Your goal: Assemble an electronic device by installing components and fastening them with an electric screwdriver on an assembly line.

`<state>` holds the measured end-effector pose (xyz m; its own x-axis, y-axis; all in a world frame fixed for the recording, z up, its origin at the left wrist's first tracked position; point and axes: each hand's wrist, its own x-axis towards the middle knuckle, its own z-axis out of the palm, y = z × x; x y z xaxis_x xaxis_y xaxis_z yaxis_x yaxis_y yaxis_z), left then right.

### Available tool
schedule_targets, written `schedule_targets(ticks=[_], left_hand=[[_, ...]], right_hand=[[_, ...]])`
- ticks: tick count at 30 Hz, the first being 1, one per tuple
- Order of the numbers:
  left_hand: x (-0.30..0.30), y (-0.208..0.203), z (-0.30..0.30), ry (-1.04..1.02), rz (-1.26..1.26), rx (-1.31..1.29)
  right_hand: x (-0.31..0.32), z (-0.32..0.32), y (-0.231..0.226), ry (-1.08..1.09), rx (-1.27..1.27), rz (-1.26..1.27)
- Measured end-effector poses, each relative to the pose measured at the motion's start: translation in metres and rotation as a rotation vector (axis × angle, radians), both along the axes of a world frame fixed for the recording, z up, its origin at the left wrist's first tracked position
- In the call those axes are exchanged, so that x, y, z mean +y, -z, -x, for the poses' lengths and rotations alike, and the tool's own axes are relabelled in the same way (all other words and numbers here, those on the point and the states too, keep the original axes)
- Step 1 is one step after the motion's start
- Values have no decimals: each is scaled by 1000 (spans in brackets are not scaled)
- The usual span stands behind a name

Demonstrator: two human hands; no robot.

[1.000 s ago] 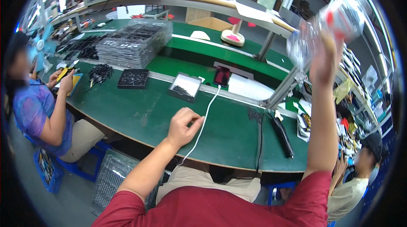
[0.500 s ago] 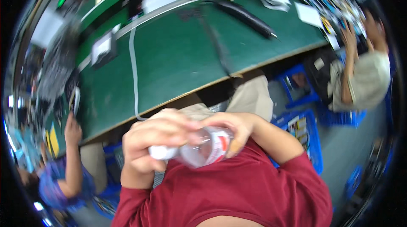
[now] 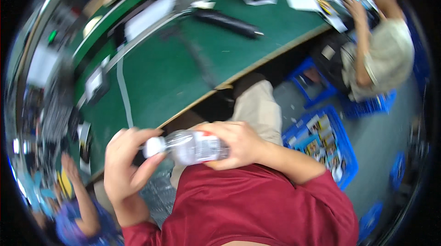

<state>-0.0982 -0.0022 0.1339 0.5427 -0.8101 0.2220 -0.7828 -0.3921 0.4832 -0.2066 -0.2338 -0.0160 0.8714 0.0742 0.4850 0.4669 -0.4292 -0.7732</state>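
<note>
A clear plastic bottle (image 3: 193,146) with a white cap (image 3: 154,146) and a red-and-white label lies sideways in front of my chest, above my lap. My right hand (image 3: 239,145) wraps around the bottle's body. My left hand (image 3: 126,163) has its fingers closed on the white cap. Both forearms come out of red sleeves. The view is tilted and blurred.
A green workbench (image 3: 174,71) runs across the upper left, with a white cable (image 3: 124,94), a black tool (image 3: 229,23) and papers on it. A blue crate (image 3: 326,145) of packets stands on the floor to my right. One person sits at the upper right, another at the lower left.
One second ago my right hand held the bottle high and my left rested on the bench. Now both hands hold it low at my chest, and the view has swung downward.
</note>
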Motion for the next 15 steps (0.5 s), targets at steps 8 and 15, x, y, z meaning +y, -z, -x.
schedule_targets(ticks=[8, 15], left_hand=[[3, 22, -13, -232, 399, 274], [78, 117, -117, -733, 730, -44]], right_hand=[[-24, 0, -61, -19, 51, 238], [-18, -42, -150, -211, -431, 247]])
